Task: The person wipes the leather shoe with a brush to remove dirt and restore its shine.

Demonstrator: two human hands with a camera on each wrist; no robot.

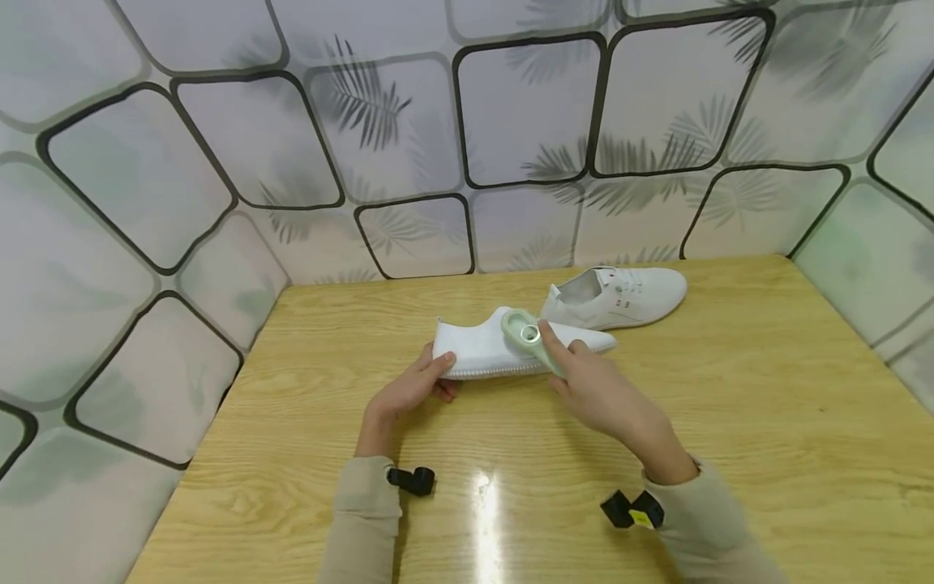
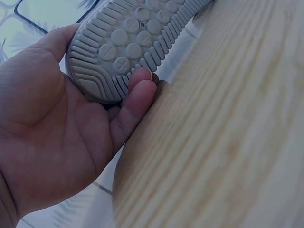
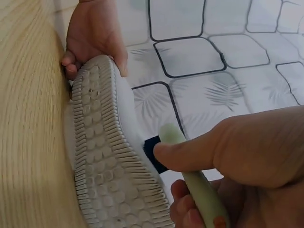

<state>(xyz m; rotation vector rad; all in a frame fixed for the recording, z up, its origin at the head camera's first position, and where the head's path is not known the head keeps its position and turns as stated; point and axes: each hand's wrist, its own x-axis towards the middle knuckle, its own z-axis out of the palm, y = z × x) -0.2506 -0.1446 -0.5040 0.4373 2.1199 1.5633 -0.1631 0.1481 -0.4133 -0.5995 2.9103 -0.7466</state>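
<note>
A white shoe (image 1: 474, 347) is tipped on its side, with its studded sole (image 3: 102, 156) toward the person. Around its heel the left hand (image 1: 412, 385) grips, thumb on the upper side and fingers beneath; the left wrist view shows the fingers against the sole (image 2: 137, 38). The right hand (image 1: 601, 389) holds a pale green handled brush (image 1: 521, 328) with a round hole in its head, index finger laid along it. In the right wrist view the dark bristles (image 3: 154, 153) of the brush meet the side of the shoe.
A second white shoe (image 1: 642, 296) stands upright behind the first, toward the back right of the wooden table (image 1: 766, 389). Patterned panels (image 1: 409, 146) rise behind the table and on both sides. Small black cameras (image 1: 414, 481) sit on both wrists.
</note>
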